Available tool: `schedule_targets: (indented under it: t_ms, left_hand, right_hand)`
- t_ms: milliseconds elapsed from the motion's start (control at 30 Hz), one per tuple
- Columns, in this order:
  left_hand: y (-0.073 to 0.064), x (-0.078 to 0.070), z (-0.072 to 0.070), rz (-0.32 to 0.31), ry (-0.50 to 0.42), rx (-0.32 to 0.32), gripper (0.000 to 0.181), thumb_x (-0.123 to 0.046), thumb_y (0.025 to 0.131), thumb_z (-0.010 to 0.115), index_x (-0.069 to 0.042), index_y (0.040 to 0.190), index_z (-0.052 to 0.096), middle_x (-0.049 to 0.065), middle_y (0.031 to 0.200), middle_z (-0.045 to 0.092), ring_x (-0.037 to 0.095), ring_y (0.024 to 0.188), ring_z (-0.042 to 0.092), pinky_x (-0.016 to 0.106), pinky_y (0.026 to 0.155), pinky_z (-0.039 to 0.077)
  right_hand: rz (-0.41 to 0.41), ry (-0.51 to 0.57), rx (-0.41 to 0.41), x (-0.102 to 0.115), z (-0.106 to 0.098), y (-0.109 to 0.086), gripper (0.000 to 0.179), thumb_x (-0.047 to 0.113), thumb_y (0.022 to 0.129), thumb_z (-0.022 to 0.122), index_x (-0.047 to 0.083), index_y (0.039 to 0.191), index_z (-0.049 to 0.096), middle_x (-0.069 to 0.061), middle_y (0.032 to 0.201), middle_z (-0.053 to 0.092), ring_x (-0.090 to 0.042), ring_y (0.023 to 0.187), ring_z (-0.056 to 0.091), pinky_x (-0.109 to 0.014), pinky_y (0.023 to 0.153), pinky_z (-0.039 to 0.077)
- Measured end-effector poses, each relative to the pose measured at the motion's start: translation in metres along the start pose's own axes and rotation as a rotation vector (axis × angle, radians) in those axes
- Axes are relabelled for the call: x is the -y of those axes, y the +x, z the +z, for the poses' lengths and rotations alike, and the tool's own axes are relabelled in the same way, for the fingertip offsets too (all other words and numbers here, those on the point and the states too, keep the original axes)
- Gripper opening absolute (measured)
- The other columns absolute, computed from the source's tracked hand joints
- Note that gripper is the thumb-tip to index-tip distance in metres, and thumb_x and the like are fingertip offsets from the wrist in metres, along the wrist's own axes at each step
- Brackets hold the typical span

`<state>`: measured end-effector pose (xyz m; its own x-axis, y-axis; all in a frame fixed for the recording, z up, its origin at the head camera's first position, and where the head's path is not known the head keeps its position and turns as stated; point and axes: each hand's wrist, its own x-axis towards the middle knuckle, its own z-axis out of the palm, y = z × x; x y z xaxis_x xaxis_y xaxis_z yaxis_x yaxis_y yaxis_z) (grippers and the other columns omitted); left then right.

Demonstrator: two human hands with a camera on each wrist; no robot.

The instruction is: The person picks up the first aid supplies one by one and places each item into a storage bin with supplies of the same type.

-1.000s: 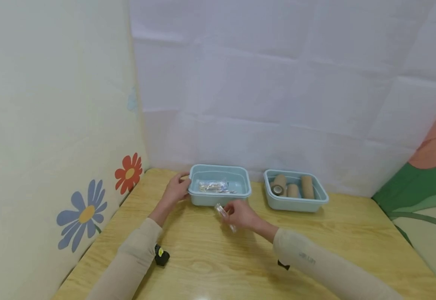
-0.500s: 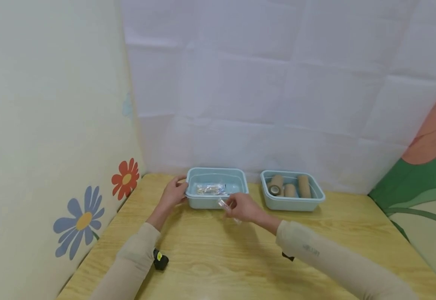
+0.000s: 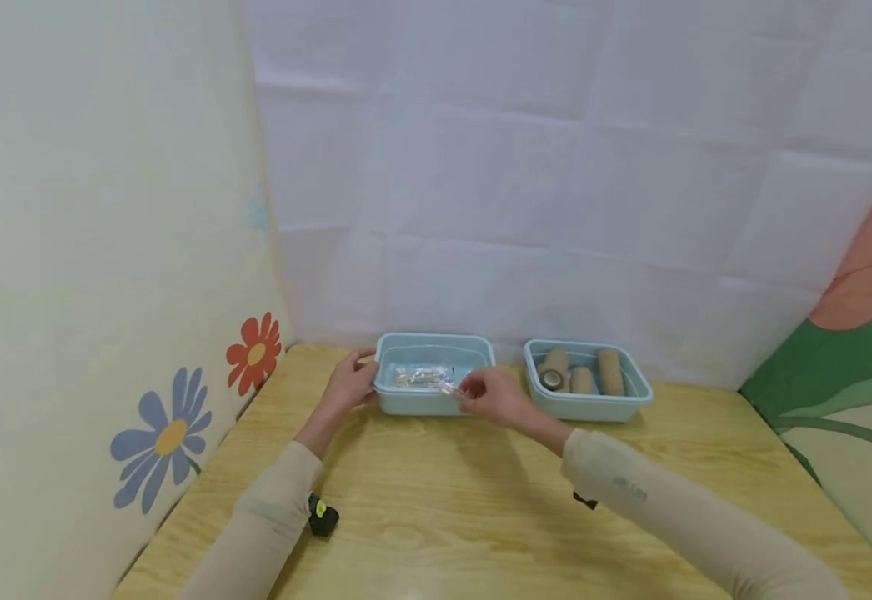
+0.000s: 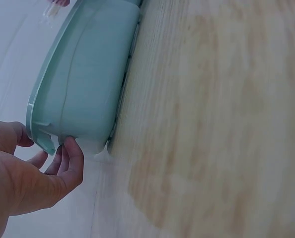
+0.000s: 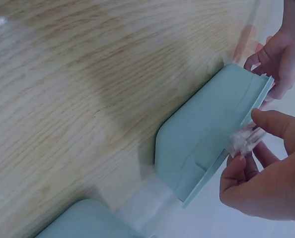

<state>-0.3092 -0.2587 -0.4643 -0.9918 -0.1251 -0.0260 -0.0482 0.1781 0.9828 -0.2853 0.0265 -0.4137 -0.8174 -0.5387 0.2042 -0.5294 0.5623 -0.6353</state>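
Observation:
My left hand [image 3: 352,382] grips the left end of a light blue plastic bin [image 3: 413,405], fingers and thumb about its rim; the left wrist view shows the fingertips below the edge. Over the bin's front rim, toward its right side, my right hand [image 3: 498,398] pinches a small clear plastic packet [image 5: 247,139] between thumb and fingers. Thin sticks seem to be inside it, though the wrapping blurs them. Within the bin lie similar clear packets [image 3: 417,375] of thin pale sticks.
A second light blue bin [image 3: 586,408] stands to the right, holding several beige rolls [image 3: 611,372] and a dark-rimmed roll end [image 3: 552,379]. Both bins are at the back of the wooden table [image 3: 406,500], against a white cloth [image 3: 481,208]. A flower-printed wall [image 3: 106,292] borders the left.
My right hand has risen and moved forward with the packet, from in front of the left bin to over its front rim. My left hand keeps its grip on the bin.

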Motion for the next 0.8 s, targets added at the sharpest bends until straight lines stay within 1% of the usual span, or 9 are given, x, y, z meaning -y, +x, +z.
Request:
schedule_targets:
  t_ms: [100, 233, 400, 500, 633, 800]
  left_hand:
    - [0.000, -0.001, 0.002, -0.004, -0.009, 0.005, 0.050, -0.020, 0.104, 0.048, -0.006, 0.152, 0.043, 0.025, 0.135, 0.053, 0.034, 0.112, 0.059, 0.045, 0.089, 0.056]
    - [-0.002, -0.002, 0.004, -0.004, -0.017, 0.005, 0.050, -0.019, 0.104, 0.048, -0.005, 0.152, 0.043, 0.027, 0.137, 0.053, 0.035, 0.114, 0.059, 0.044, 0.089, 0.056]
    - [-0.004, -0.004, 0.005, -0.005, -0.012, 0.006, 0.051, -0.019, 0.104, 0.048, -0.004, 0.153, 0.042, 0.026, 0.137, 0.053, 0.033, 0.113, 0.059, 0.040, 0.086, 0.057]
    - [-0.006, -0.005, 0.005, -0.007, -0.011, 0.005, 0.051, -0.019, 0.104, 0.048, -0.004, 0.152, 0.042, 0.026, 0.136, 0.053, 0.033, 0.113, 0.059, 0.041, 0.086, 0.057]
    - [-0.007, -0.006, 0.011, -0.002, -0.015, 0.011, 0.050, -0.018, 0.104, 0.048, -0.004, 0.152, 0.042, 0.026, 0.134, 0.053, 0.034, 0.111, 0.059, 0.043, 0.087, 0.056]
    - [-0.006, -0.006, 0.018, 0.002, -0.036, 0.020, 0.050, -0.017, 0.103, 0.049, -0.004, 0.151, 0.043, 0.026, 0.133, 0.054, 0.033, 0.108, 0.060, 0.048, 0.090, 0.055]
  right_hand:
    - [0.020, 0.008, -0.029, -0.003, -0.002, 0.002, 0.015, 0.003, 0.088, 0.077, -0.003, 0.101, 0.074, -0.004, 0.085, 0.069, -0.015, 0.077, 0.062, -0.026, 0.067, 0.053]
    - [0.016, 0.008, -0.072, -0.008, -0.004, 0.006, 0.015, 0.002, 0.090, 0.075, -0.003, 0.104, 0.074, -0.008, 0.091, 0.071, -0.021, 0.084, 0.065, -0.031, 0.074, 0.055]
    - [0.055, 0.027, -0.092, -0.012, -0.006, 0.012, 0.019, 0.003, 0.095, 0.071, -0.002, 0.113, 0.074, -0.011, 0.105, 0.074, -0.025, 0.097, 0.068, -0.037, 0.083, 0.056]
    - [0.073, 0.041, -0.099, -0.012, -0.007, 0.016, 0.020, 0.004, 0.097, 0.068, -0.001, 0.115, 0.074, -0.011, 0.110, 0.074, -0.026, 0.102, 0.068, -0.038, 0.086, 0.056]
    - [0.092, 0.009, -0.111, -0.014, -0.008, 0.016, 0.021, 0.006, 0.097, 0.068, 0.001, 0.116, 0.075, -0.009, 0.109, 0.074, -0.025, 0.102, 0.069, -0.037, 0.087, 0.056]
    - [0.118, -0.013, -0.093, -0.017, -0.007, 0.016, 0.022, 0.007, 0.095, 0.070, 0.004, 0.116, 0.075, -0.006, 0.108, 0.074, -0.022, 0.099, 0.068, -0.033, 0.084, 0.056]
